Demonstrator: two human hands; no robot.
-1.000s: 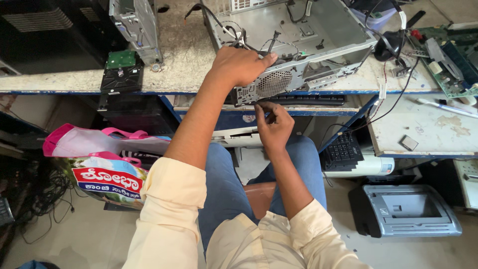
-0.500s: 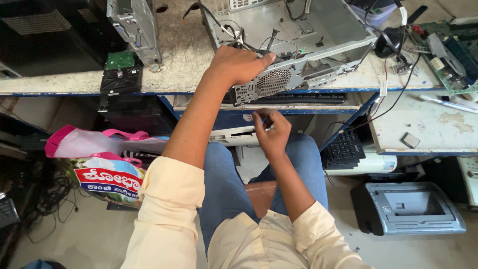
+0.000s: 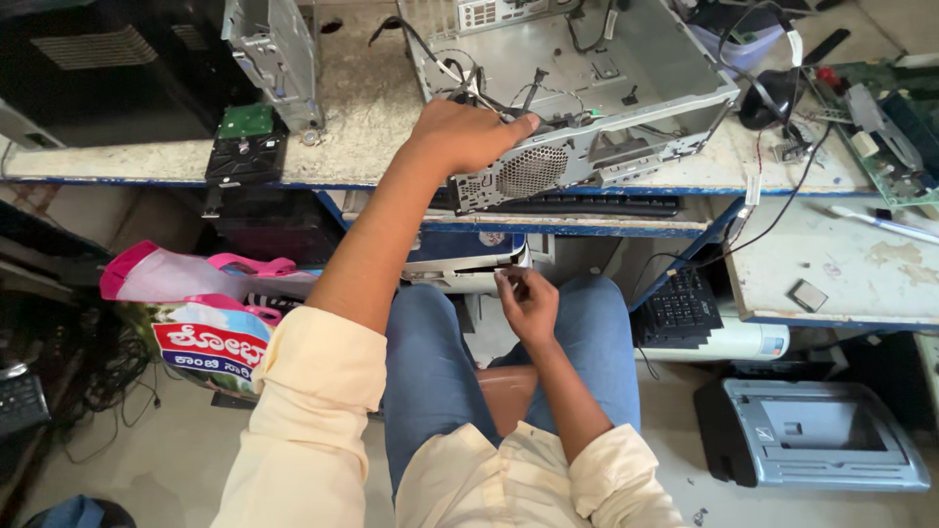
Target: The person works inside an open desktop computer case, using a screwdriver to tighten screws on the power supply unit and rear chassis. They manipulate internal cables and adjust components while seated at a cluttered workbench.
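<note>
Workbench, worn and stained, bears an open computer case.

Your one head camera, looking steeply down past your chest and lap, facing the workbench edge ahead, close over your hands, the open case at top, floor at the sides, no second view.

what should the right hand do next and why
Probably bring the right hand up to the computer case. The left hand grips the case's near edge beside the round fan grille on the workbench, while the right hand hangs low over the lap, fingers pinched; whether it holds something small cannot be told. The case is steadied, ready for work.
</note>
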